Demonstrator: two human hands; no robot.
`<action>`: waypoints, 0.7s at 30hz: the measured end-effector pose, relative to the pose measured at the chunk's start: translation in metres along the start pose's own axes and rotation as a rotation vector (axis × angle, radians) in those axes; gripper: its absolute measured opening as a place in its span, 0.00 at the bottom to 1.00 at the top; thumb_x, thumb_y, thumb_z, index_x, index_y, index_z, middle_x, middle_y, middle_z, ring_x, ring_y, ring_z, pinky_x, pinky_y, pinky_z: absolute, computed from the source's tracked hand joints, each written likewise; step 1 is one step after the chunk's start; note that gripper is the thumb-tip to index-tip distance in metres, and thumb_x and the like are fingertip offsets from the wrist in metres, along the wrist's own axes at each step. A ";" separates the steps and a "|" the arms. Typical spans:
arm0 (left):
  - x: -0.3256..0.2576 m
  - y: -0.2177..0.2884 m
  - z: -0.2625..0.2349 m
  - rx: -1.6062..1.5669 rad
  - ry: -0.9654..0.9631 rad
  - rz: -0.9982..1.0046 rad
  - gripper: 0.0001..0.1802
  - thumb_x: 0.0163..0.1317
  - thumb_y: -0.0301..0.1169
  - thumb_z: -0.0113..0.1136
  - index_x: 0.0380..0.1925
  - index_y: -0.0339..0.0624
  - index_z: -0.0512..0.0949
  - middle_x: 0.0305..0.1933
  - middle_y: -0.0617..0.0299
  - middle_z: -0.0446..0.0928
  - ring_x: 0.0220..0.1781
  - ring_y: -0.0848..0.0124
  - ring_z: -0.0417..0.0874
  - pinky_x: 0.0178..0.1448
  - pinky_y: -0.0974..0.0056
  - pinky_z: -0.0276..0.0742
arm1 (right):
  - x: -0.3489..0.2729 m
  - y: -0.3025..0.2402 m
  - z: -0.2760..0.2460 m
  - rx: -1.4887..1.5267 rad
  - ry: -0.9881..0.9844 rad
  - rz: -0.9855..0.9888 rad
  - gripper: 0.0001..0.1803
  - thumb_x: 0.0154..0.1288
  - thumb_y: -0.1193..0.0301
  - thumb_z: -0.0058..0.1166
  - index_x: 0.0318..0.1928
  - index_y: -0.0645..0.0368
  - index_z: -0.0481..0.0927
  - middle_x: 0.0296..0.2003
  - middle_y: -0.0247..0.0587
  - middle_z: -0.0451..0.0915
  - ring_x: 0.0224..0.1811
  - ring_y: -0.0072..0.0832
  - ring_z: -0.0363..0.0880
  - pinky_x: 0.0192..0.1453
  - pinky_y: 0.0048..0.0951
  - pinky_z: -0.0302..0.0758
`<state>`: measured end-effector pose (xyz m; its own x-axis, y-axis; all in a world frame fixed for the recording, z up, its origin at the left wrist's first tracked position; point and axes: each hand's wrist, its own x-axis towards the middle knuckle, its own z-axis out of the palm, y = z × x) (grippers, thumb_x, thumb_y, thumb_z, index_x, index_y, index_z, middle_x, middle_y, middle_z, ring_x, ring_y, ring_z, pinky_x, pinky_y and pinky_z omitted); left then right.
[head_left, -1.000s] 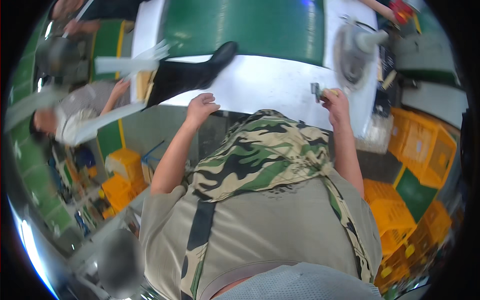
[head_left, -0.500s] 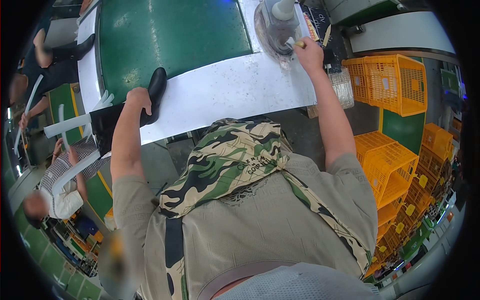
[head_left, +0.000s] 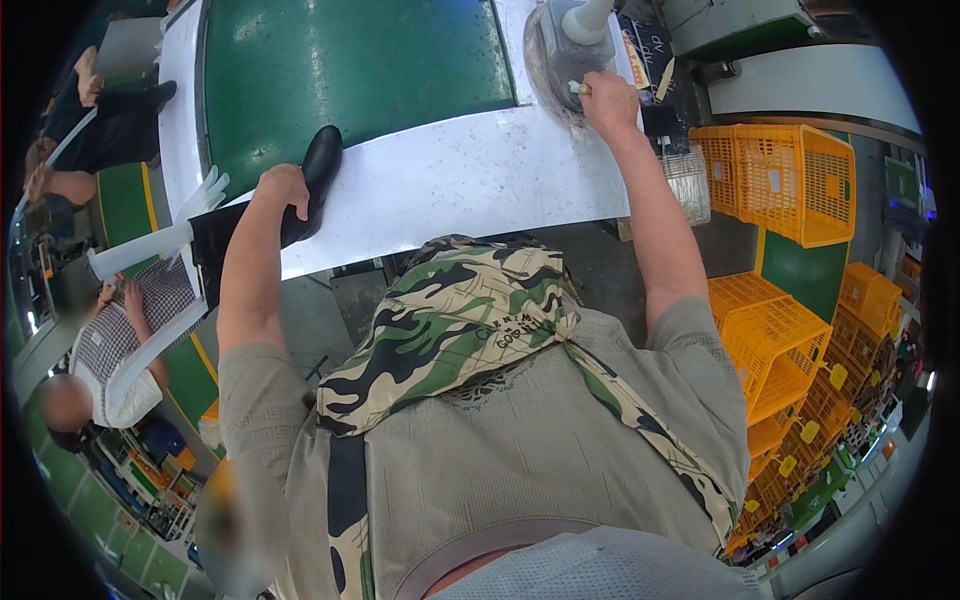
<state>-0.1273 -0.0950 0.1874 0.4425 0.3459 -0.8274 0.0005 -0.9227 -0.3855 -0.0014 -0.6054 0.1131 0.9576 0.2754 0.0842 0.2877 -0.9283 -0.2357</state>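
A tall black boot [head_left: 318, 180] lies on its side at the near left edge of the white table border, its shaft toward the left with white plastic strips [head_left: 140, 250] sticking out of it. My left hand [head_left: 284, 188] is closed round the boot near its ankle. At the far right, my right hand [head_left: 611, 101] grips a small brush by its handle [head_left: 585, 90]. The brush tip is at the clear plastic container [head_left: 572, 65], and I cannot make out whether it touches the inside. A white bottle-shaped piece [head_left: 588, 20] stands in that container.
A green belt [head_left: 350, 75] fills the table's middle, framed by a white border [head_left: 450, 180]. Yellow crates [head_left: 790, 185] stand to the right, with more stacked below. At the left are two other people, one by a black boot [head_left: 140, 95]. A black board [head_left: 655, 60] lies beyond my right hand.
My right hand has turned and shifted slightly left, with the brush now mostly hidden by the fingers. My left hand keeps hold of the boot, which has moved very little.
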 end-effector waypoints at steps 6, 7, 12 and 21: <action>-0.021 -0.020 0.010 -0.115 0.191 0.053 0.30 0.27 0.37 0.79 0.37 0.38 0.86 0.43 0.47 0.84 0.48 0.53 0.86 0.52 0.54 0.82 | -0.003 -0.002 -0.015 -0.009 0.089 -0.185 0.03 0.54 0.71 0.58 0.31 0.52 0.81 0.32 0.38 0.80 0.42 0.42 0.79 0.43 0.47 0.71; -0.027 -0.025 0.008 -0.154 0.234 0.056 0.30 0.28 0.37 0.79 0.37 0.37 0.85 0.42 0.46 0.84 0.48 0.53 0.86 0.52 0.54 0.81 | -0.005 -0.002 -0.015 -0.036 0.084 -0.215 0.03 0.54 0.71 0.58 0.30 0.52 0.81 0.32 0.38 0.80 0.41 0.42 0.79 0.42 0.47 0.71; -0.062 -0.054 0.003 -0.670 0.498 0.217 0.28 0.35 0.34 0.78 0.38 0.29 0.82 0.39 0.45 0.84 0.43 0.57 0.86 0.51 0.59 0.80 | -0.010 0.004 -0.019 0.041 0.055 -0.144 0.06 0.53 0.69 0.61 0.31 0.55 0.82 0.29 0.40 0.82 0.34 0.43 0.82 0.37 0.42 0.75; -0.148 -0.046 0.012 -1.675 0.824 0.599 0.32 0.44 0.22 0.73 0.53 0.32 0.75 0.49 0.56 0.80 0.49 0.66 0.81 0.59 0.62 0.76 | -0.024 0.055 0.018 0.385 -0.033 0.528 0.18 0.50 0.57 0.66 0.33 0.60 0.85 0.24 0.38 0.82 0.26 0.27 0.79 0.35 0.32 0.72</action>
<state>-0.2035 -0.1013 0.3226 0.9491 0.2863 -0.1311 0.2055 -0.2477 0.9468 -0.0086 -0.6582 0.0808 0.9696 -0.1799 -0.1662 -0.2432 -0.7865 -0.5677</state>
